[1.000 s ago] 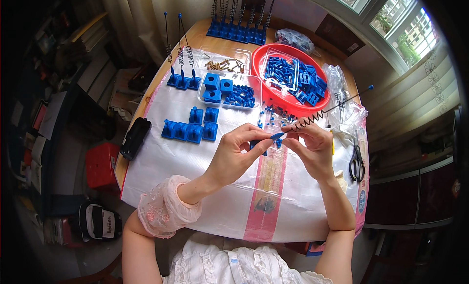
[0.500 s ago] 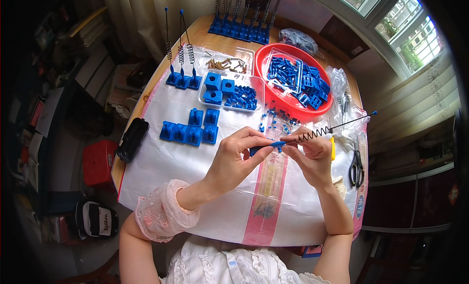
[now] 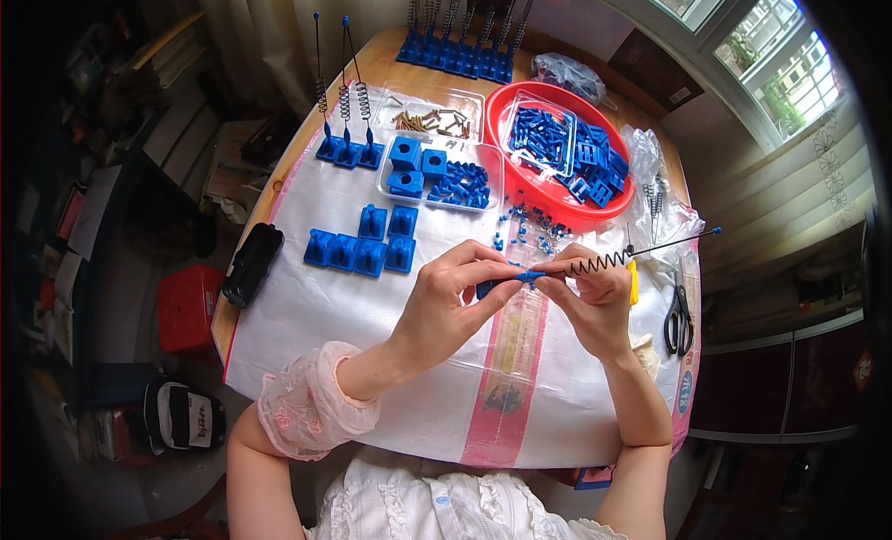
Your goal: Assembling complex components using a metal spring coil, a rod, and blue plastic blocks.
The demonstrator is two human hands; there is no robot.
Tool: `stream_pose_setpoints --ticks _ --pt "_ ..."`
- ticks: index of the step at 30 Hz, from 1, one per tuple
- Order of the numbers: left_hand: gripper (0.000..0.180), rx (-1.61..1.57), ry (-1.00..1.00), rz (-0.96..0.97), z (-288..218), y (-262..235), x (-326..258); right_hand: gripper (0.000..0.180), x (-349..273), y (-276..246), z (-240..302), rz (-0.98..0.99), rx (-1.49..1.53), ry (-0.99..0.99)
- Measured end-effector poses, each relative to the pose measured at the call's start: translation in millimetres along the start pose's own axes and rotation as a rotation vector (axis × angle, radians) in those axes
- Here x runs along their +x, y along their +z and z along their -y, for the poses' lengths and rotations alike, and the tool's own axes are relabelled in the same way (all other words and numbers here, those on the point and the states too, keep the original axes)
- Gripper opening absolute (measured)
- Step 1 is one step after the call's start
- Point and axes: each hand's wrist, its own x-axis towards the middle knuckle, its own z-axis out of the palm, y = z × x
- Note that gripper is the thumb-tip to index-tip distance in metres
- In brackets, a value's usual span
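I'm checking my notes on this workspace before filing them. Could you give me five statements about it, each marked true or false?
1. The left grip holds a blue piece. True.
2. The right grip is empty. False: the right grip holds the spring.
3. The scissors lie left of the left grip. False: the scissors lie right of the right grip.
4. The red basin holds blue parts. True.
5. A black case lies left of the left grip. True.
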Motion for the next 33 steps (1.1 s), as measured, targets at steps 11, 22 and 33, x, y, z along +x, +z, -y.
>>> stream_pose_setpoints --ticks 11,22,33 --pt "0.017 -0.011 0.067 -0.043 2 2 0 0.018 0 5 -6 -0.051 0.025 -0.077" --pt "0.020 -0.025 0.023 -0.029 2 3 -2 0.018 -1 7 -12 -0.056 0.047 -0.050" --pt "0.015 -0.021 0.049 -0.037 4 4 -3 0.015 -1 9 -13 -0.053 0.131 0.002"
